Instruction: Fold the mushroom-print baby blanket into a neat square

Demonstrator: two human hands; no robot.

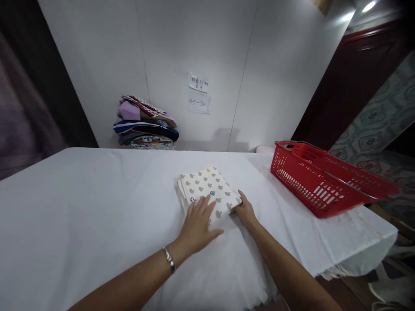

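Note:
A folded white cloth [223, 190] printed with grey mouse-head shapes and a few coloured ones lies near the middle of the table. My left hand [198, 224], a silver bracelet at its wrist, rests with fingers spread over the cloth's near left part. At the near right corner, my right hand [245, 211] grips the cloth, its thumb on top and its other fingers tucked underneath. Part of the cloth's front edge is hidden behind my left hand.
A red plastic basket [301, 177] with metal handles stands on the right of the white-covered table [97, 216]. Folded fabrics [145, 125] are stacked at the back left, against the wall. Two paper notes [199, 103] hang on that wall.

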